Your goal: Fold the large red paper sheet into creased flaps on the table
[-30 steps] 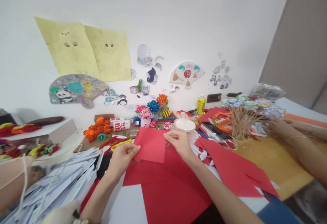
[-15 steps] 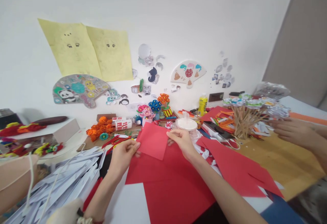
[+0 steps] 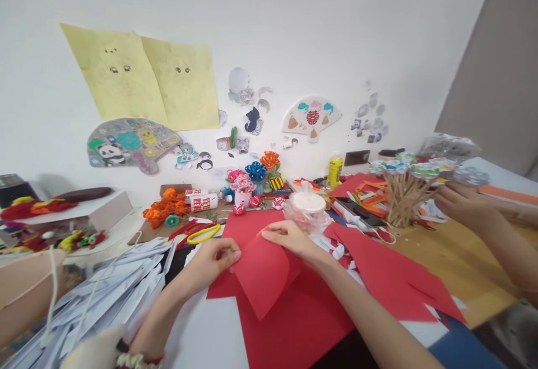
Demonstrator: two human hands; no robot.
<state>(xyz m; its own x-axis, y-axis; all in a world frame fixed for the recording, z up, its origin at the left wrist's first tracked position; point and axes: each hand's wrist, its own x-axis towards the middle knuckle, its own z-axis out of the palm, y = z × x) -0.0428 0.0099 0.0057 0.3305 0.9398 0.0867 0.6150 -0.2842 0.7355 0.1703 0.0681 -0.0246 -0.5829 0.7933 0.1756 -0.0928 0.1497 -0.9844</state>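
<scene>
A small sheet of red paper (image 3: 263,279) is held up between both hands, its surface bowed and one corner pointing down toward me. My left hand (image 3: 215,259) pinches its left corner between thumb and fingers. At its upper edge, my right hand (image 3: 292,239) grips another corner. Beneath it lie larger red sheets (image 3: 294,324), partly over a white sheet (image 3: 214,332). Yellow-handled scissors (image 3: 204,234) rest just beyond my left hand. A lidded clear plastic cup (image 3: 309,203) stands beyond my right hand.
At the left is a pile of folded white paper strips (image 3: 109,301). More red sheets (image 3: 390,273) lie to the right. Paper flowers on sticks (image 3: 403,195) stand near another person's hand (image 3: 466,203). Orange pipe-cleaner flowers (image 3: 166,207) and small flower pots (image 3: 242,192) line the back.
The red paper has come down toward me and turned so a corner points down. My right hand has shifted to its upper edge. The scissors' handles now show more fully.
</scene>
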